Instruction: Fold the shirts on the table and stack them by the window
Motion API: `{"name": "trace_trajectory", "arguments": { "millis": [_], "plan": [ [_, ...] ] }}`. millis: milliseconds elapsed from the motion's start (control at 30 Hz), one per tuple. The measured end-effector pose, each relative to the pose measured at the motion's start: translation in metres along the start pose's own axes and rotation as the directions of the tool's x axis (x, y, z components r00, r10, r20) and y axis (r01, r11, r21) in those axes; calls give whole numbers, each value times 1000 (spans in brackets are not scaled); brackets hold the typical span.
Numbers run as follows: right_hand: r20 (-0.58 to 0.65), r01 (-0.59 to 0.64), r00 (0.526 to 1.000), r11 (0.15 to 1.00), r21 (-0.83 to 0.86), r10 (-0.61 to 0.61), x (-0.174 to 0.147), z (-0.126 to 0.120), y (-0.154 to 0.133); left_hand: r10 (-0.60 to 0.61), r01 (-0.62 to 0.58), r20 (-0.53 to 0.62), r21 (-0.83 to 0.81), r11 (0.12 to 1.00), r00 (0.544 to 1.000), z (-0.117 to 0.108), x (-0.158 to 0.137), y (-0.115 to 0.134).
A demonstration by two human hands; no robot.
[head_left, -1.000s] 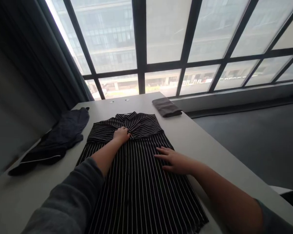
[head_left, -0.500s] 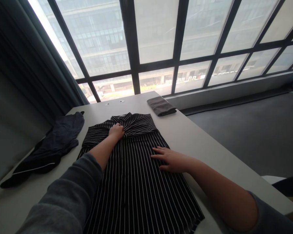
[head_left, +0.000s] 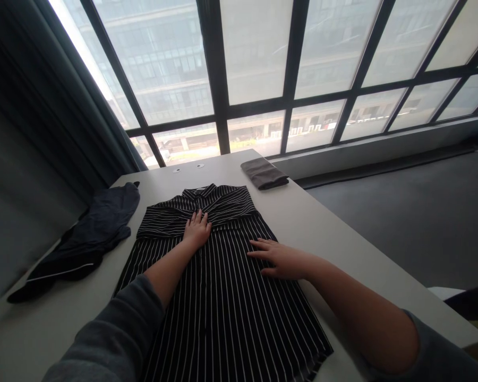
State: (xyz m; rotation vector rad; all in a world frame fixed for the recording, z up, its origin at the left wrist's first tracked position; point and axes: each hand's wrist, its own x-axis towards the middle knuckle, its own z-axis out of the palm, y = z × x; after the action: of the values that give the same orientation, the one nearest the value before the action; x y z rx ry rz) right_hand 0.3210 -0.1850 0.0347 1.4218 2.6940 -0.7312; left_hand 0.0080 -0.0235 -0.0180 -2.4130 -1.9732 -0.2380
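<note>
A black shirt with white stripes (head_left: 231, 297) lies spread front up on the white table, its collar toward the window. Both its sleeves are laid across the chest. My left hand (head_left: 198, 229) rests open on the middle of the shirt, over the sleeve ends, fingers pointing to the collar. On the shirt's right side lies my right hand (head_left: 281, 259), open and flat with its fingers spread. Neither hand grips the cloth.
Left of the shirt, a crumpled dark garment (head_left: 99, 223) lies along the edge of the table (head_left: 322, 228). A folded grey-brown cloth (head_left: 264, 173) sits near the far right edge. A dark curtain (head_left: 63, 90) hangs at the left, by the large window.
My left hand has gone from closed fingers near the collar to open and flat, a little nearer to me. The left sleeve now lies flatter across the chest. My right hand has stayed put.
</note>
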Motion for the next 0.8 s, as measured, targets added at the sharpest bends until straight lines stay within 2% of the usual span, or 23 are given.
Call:
{"name": "trace_trajectory", "arguments": {
  "millis": [133, 233, 500, 567, 667, 800],
  "plan": [
    [10, -5, 1000, 1000, -18, 5, 0, 0, -1, 58, -57, 38, -5, 998, 998, 0, -25, 5],
    [20, -10, 1000, 1000, -23, 10, -1, -1, -2, 106, -106, 27, -17, 994, 994, 3, -58, -1],
    [-9, -8, 1000, 998, -62, 7, -1, 0, -1, 250, -250, 42, -14, 968, 967, 6, -181, -62],
    [-47, 1, 999, 995, -99, -6, -2, 3, -10, 288, -289, 22, -1, 957, 957, 4, -211, -73],
    [-111, 73, 990, 988, -132, -88, -10, 14, -40, 328, -327, -12, 29, 945, 945, 3, -253, -81],
    [-46, 159, 986, 986, -57, -162, -35, 48, -82, 326, -321, -57, 83, 944, 944, 4, -302, -88]
  ]
}}
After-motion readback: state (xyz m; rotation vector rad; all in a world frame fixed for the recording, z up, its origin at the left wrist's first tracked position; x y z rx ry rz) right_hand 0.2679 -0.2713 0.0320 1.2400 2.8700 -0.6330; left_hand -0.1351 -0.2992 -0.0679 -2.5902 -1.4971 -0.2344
